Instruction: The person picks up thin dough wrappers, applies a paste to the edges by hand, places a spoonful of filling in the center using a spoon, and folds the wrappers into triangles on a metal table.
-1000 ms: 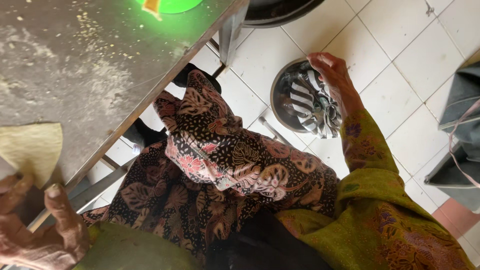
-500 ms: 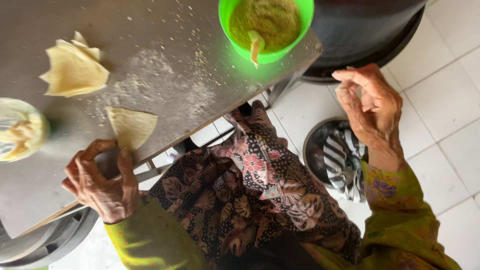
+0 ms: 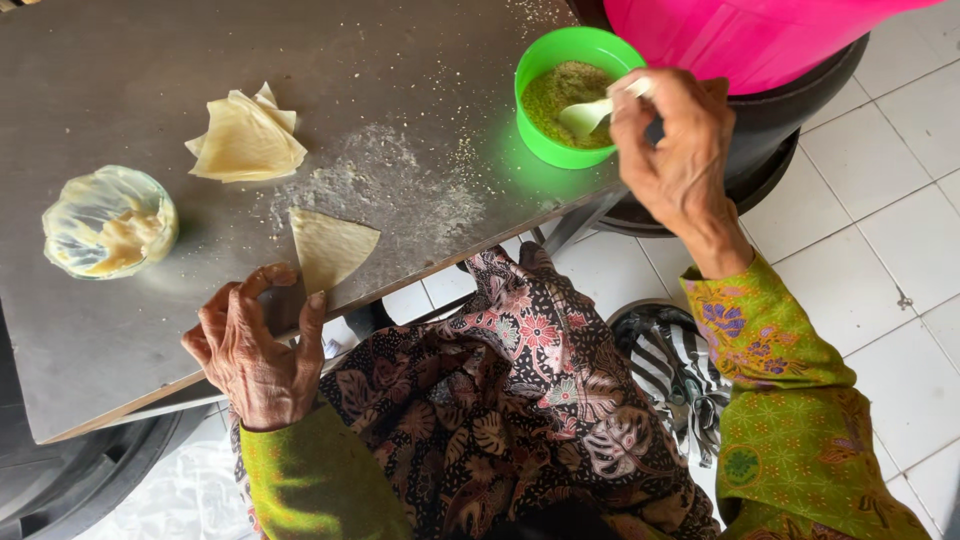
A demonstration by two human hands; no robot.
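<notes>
Right hand pinches the pale spoon in the green bowl, left hand, fingers loosely curled, touches the thin, floppy triangular wrapper, likely tearable, best lifted by an edge.

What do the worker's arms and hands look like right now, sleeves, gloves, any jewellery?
Both hands are bare: left hand, right hand, no gloves, rings or watch visible. Each arm wears a long green sleeve reaching the wrist, patterned with orange and purple floral motifs.
</notes>
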